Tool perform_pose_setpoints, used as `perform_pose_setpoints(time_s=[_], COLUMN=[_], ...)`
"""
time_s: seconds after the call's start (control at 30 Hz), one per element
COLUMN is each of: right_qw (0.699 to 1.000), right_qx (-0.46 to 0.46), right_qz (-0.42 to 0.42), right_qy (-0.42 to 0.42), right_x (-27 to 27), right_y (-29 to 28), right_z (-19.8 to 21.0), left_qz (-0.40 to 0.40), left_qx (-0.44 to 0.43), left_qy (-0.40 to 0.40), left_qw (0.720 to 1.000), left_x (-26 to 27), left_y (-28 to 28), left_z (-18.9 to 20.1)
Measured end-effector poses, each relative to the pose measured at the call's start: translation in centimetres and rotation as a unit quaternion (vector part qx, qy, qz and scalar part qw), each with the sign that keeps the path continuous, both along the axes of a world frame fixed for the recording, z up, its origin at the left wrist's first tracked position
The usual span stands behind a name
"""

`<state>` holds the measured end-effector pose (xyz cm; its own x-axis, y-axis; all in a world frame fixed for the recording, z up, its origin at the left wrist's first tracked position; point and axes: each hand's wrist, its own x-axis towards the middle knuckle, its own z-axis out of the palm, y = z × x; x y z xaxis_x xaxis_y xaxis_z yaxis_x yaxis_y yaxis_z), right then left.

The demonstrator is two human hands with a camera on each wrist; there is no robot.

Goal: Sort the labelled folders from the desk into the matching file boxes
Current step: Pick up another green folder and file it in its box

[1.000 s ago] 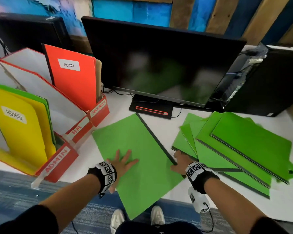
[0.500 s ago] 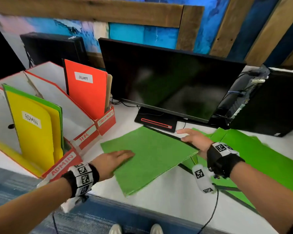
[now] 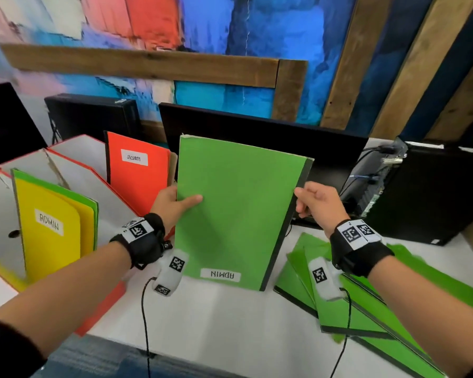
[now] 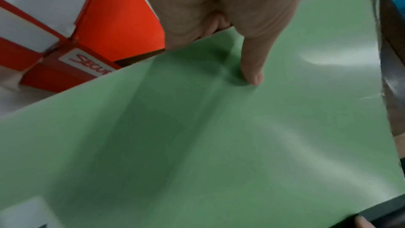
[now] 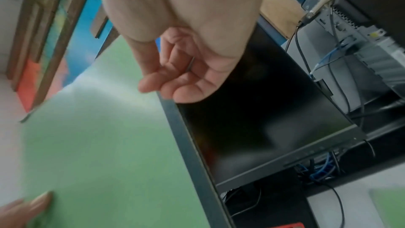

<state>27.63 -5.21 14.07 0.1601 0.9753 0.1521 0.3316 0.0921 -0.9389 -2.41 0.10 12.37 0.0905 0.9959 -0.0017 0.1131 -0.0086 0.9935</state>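
I hold a green folder (image 3: 238, 214) upright above the desk, its white ADMIN label (image 3: 220, 274) upside down at the bottom edge. My left hand (image 3: 179, 199) grips its left edge, thumb (image 4: 252, 75) pressed on the front. My right hand (image 3: 301, 200) pinches the dark spine (image 5: 175, 110) on its right edge. At the left stand red-and-white file boxes. The nearest one (image 3: 0, 214) holds a yellow ADMIN folder (image 3: 49, 225). The far one, marked SECURITY (image 4: 92, 63), holds a red SECURITY folder (image 3: 137, 173). Between them is an empty-looking box (image 3: 93, 181); its label is hidden.
Several more green folders (image 3: 366, 309) lie fanned on the white desk (image 3: 230, 323) at the right. A dark monitor (image 3: 325, 148) stands right behind the held folder, and a black computer tower (image 3: 434, 192) with cables sits at the far right.
The green folder lay flat on the desk under both hands; now it is lifted upright and turned over, showing its ADMIN label. Both hands have shifted to grip its side edges.
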Motion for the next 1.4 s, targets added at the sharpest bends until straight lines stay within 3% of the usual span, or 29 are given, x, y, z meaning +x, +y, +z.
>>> perform_pose_setpoints(time_s=[0.23,0.33,0.4,0.5,0.63,0.73,0.8,0.83,0.93,1.03,1.17,1.23,1.3,1.4], right_qw=[0.992,0.966,0.945,0.898,0.81,0.749,0.708,0.701,0.698,0.748,0.775,0.795,0.808,0.802], right_qx=[0.024,0.069,0.129,0.244,0.361,0.371,0.325,0.28,0.169,0.154,0.01,-0.063,-0.136,-0.18], right_qz=[-0.095,-0.201,-0.227,-0.224,-0.157,-0.089,-0.04,-0.018,0.021,0.031,-0.026,-0.04,-0.024,0.018], right_qy=[-0.076,-0.15,-0.199,-0.29,-0.435,-0.542,-0.626,-0.655,-0.696,-0.645,-0.632,-0.603,-0.572,-0.569], right_x=[0.5,0.0,-0.5,-1.5,-3.8,-5.7,-6.3,-6.3,-5.8,-4.8,-1.2,1.3,2.8,2.8], right_y=[0.5,0.7,0.7,0.4,0.4,0.3,0.6,0.8,1.4,1.5,1.6,1.4,1.1,0.7], right_z=[-0.1,0.0,0.3,1.6,3.4,4.4,5.2,5.5,5.9,5.5,5.9,6.1,6.3,5.8], left_qz=[-0.008,-0.021,-0.013,-0.004,-0.039,-0.064,-0.087,-0.098,-0.11,-0.158,-0.177,-0.152,-0.135,-0.116], left_qx=[-0.013,0.011,0.042,0.073,0.12,0.172,0.22,0.237,0.25,0.206,0.166,0.151,0.157,0.177], left_qy=[-0.011,-0.008,-0.003,-0.019,0.018,0.083,0.163,0.196,0.233,0.273,0.497,0.558,0.562,0.497], left_qw=[1.0,1.0,0.999,0.997,0.992,0.979,0.958,0.946,0.933,0.926,0.833,0.801,0.801,0.841], left_x=[2.3,3.5,4.3,4.9,6.4,7.9,8.6,9.0,9.5,9.0,6.3,4.6,3.1,2.7], left_y=[1.2,1.2,1.2,1.7,2.3,2.5,2.5,2.3,1.8,1.8,3.0,3.7,4.2,4.1], left_z=[0.3,1.0,1.6,2.4,3.5,4.3,4.6,4.7,4.5,4.4,4.9,5.6,6.7,8.6])
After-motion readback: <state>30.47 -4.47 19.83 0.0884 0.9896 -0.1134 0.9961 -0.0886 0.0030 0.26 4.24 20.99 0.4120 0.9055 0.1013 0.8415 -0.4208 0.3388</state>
